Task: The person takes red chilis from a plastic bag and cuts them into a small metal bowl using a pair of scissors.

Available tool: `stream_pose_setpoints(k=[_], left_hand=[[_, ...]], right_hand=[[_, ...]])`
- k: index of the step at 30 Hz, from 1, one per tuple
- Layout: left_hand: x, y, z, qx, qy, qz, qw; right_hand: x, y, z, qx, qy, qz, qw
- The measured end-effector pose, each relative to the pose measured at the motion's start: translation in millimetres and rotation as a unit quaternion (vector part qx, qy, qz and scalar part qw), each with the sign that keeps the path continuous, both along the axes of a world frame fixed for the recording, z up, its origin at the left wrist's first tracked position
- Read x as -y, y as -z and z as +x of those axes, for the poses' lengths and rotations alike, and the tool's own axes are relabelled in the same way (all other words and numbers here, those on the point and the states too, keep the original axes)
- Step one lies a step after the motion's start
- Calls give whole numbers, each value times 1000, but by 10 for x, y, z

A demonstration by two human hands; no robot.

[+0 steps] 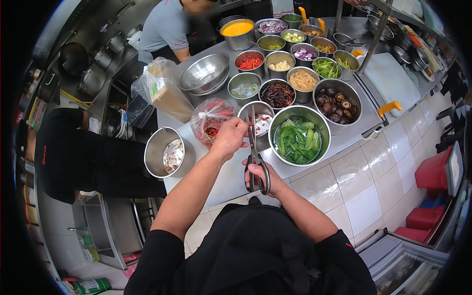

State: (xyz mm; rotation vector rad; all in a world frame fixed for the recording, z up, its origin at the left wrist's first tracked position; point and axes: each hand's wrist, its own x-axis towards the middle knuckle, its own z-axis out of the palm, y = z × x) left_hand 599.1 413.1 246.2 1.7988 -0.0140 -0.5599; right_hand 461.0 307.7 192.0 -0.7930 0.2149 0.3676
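Note:
My right hand (268,178) is closed around the black handles of a pair of scissors (253,147), blades pointing up and away from me. Close to the blades, my left hand (230,136) pinches what looks like a small red chili, mostly hidden by my fingers. Just beyond them stands a steel pot (268,129) with red bits at its bottom. Left of it lies a clear plastic bag (212,115) of red chilies. On the right is a pot of leafy greens in water (301,135). An upright steel pot (162,162) with scraps inside stands at the table's left.
Several steel pots of cut ingredients crowd the table, including dried chilies (277,94), mushrooms (337,102) and a yellow liquid (237,28). Metal colanders (204,71) and a bagged item (167,91) stand behind. One person (64,152) works at left, another (164,27) at the back.

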Motion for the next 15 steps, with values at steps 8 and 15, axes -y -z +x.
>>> stream_pose_setpoints(k=[8,15], left_hand=[[10,-3,-5,-6,7,8,1000],[49,-32,-26,-5,1,6,1000]], right_hand=[[17,56,-23,6,0,-16,1000],[26,40,-34,-7,-3,-14,1000]])
